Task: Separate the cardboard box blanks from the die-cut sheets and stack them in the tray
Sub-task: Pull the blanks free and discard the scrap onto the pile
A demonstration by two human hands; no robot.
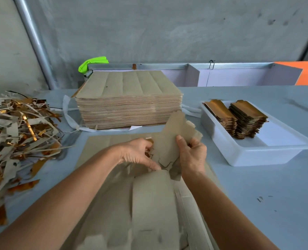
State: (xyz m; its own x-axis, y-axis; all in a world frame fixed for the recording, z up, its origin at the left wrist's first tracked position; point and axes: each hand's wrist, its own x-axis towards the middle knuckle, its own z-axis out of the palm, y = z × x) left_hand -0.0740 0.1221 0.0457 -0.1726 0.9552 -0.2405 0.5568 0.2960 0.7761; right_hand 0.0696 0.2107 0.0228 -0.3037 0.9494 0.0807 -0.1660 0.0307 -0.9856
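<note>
Here, a heap of scraps (14,134) is piled at the left edge of the worktop (257,195). A tall stack of sheets (129,105) is set toward the back edge. At the front edge, one sheet (149,204) is pinched by the curled fingers of the left hand (137,153), while a raised blank (178,141) is gripped by the right hand (192,156). Toward the right edge, two piles of blanks (239,120) are stacked in a tray (257,156).

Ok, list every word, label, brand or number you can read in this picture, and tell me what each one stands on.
None: no legible text shows anywhere.
The stack of die-cut sheets, the blanks in the tray, the scrap pile and the sheet gripped by the left hand and right hand are all unprinted.
</note>
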